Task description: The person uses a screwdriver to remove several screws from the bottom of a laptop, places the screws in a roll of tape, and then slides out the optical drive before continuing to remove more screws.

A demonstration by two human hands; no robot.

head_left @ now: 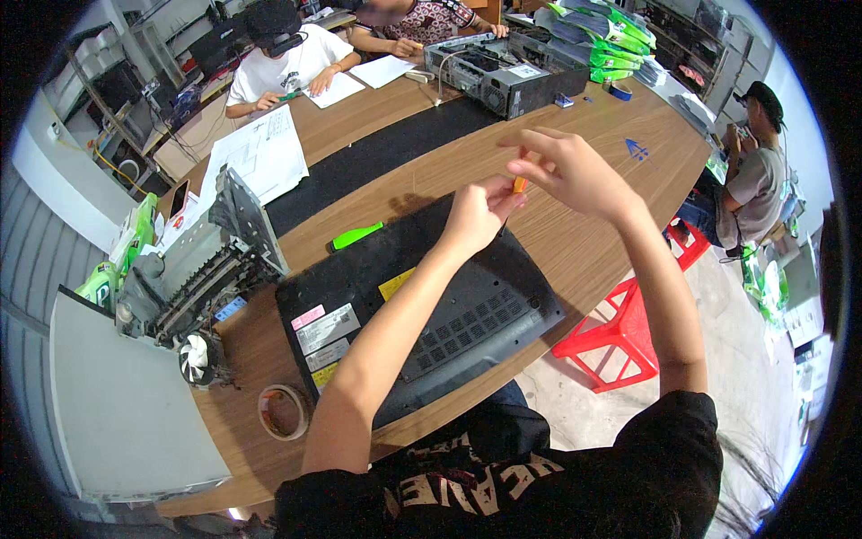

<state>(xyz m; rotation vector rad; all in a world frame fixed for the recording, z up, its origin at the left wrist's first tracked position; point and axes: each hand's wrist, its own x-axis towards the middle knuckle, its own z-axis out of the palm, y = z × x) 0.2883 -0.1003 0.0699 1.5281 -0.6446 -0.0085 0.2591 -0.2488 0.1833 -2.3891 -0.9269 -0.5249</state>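
Note:
A black laptop point(485, 310) lies bottom side up on the table in front of me, with vents, screw holes and several labels on its base. Over its far right corner, my left hand point(478, 212) pinches a screwdriver with an orange handle point(520, 184). A dark shaft points down below the fingers; whether its tip meets the laptop is hard to see. My right hand point(567, 171) has its thumb and bent fingers at the top of the same handle. Beyond the laptop's far left edge lies a bright green-handled tool point(356, 236).
On the left are a tape roll point(284, 412), a small fan point(194, 358) and a dismantled printer-like unit point(211, 260). An opened computer case point(503, 76) stands far off, near two people seated across the table. A red stool point(620, 337) and another seated person are at right.

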